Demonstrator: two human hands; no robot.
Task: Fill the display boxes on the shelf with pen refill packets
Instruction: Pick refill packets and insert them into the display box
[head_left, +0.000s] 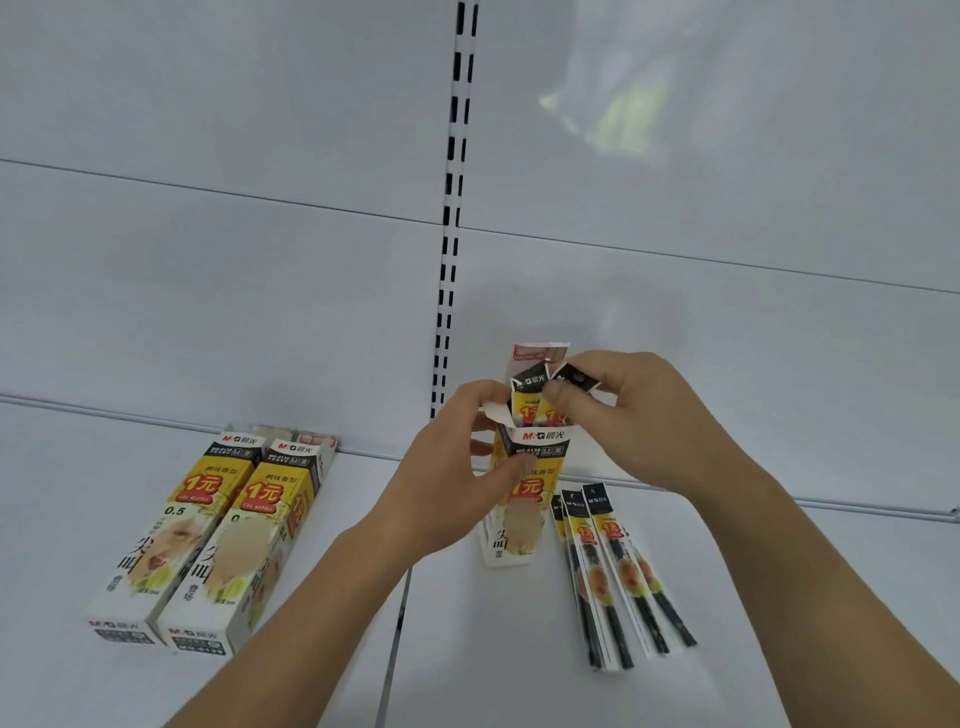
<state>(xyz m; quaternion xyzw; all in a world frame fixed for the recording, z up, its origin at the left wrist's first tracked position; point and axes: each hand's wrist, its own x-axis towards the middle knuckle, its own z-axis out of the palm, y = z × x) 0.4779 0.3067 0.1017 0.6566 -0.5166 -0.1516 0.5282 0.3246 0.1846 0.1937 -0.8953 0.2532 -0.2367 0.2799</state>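
I see right hand (631, 415) pinching light, floppy packets (540, 397) by their stiff header; left hand (457, 467) grips the box (524, 499).

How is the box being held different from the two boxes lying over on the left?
The held box stands upright with its top flaps open and packets poking out; the two left boxes lie flat, side by side. Both hands, left hand and right hand, are on the held box or its packets; the left boxes are untouched. All share the same yellow-and-white printing.
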